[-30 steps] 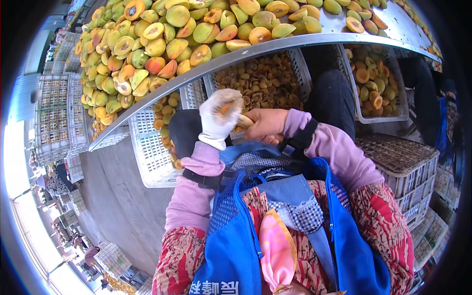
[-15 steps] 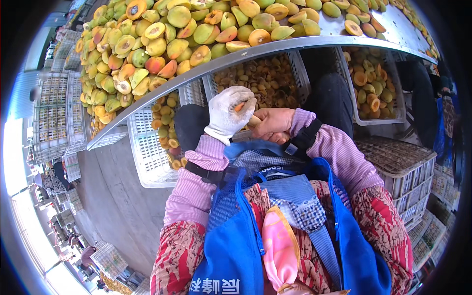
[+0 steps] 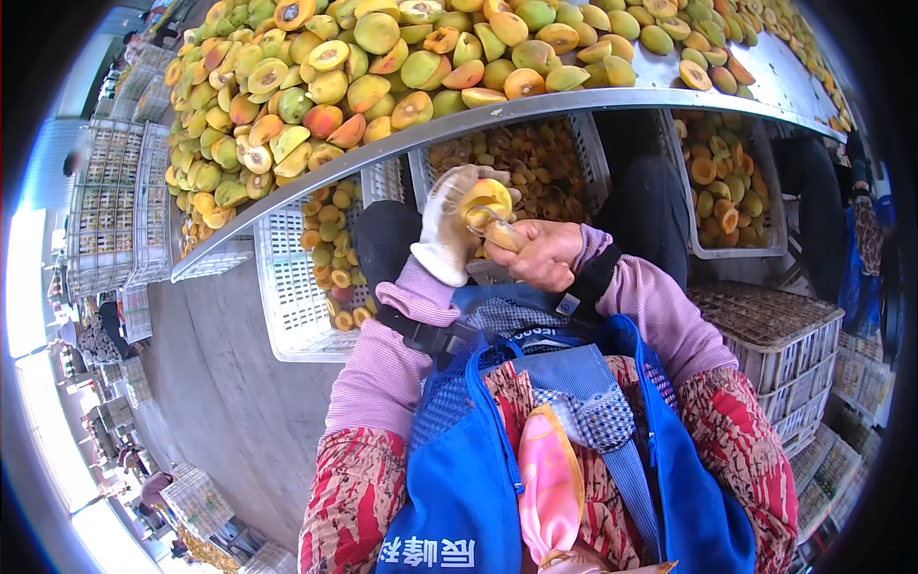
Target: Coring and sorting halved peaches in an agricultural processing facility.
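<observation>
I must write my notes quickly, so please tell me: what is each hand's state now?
Left hand: closed, holding a yellow fruit piece.
Right hand: closed, holding a small tool, its metal end at the fruit.

Table point(image 3: 660, 72): smooth, shiny metal. White crate point(image 3: 290, 308): plastic. Glove point(image 3: 440, 230): matt cloth. Pink scarf point(image 3: 552, 478): glossy cloth.

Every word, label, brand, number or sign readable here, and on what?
Blue garment, lower left: large white characters, legible; wording withheld.
Dark waist cloth: small pale lettering, too small to read.
Tag on black right wrist strap: any print too small to read.
No other text stands out.
</observation>
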The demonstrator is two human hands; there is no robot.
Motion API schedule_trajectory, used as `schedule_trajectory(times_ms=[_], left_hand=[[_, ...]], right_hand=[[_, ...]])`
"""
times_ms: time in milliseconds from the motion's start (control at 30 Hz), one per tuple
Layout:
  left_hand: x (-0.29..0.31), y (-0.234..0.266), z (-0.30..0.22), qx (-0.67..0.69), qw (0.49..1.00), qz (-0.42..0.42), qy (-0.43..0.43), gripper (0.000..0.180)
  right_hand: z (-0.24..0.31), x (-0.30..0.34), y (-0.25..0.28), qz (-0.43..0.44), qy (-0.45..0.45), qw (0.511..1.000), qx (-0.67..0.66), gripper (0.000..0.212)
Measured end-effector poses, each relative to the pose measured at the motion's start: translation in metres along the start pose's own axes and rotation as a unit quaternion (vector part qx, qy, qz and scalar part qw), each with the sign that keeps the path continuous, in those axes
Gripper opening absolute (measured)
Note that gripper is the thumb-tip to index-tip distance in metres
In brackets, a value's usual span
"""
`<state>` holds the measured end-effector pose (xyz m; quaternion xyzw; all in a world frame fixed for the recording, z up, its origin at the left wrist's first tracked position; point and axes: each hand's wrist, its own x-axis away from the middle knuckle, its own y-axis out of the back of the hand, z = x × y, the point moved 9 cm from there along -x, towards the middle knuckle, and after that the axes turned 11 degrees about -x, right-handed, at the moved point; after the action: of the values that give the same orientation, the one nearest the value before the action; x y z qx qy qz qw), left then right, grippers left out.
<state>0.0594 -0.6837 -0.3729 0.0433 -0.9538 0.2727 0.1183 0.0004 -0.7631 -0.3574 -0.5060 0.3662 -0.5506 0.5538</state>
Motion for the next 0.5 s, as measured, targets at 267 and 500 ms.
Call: schedule_trajectory(times_ms=[267, 500], left_hand=[[0.068, 0.082, -0.147, -0.301, 0.854, -0.354, -0.232, 0.024], [0.037, 0.133, -0.245, -0.76, 0.473, -0.38, -0.233, 0.047]], right_hand=[[0.054, 0.025, 0.115, -0.442, 0.152, 0.787, 0.402, 0.023], [0.063, -0.015, 0.08, -0.382, 0.241, 0.7, 0.553, 0.03]])
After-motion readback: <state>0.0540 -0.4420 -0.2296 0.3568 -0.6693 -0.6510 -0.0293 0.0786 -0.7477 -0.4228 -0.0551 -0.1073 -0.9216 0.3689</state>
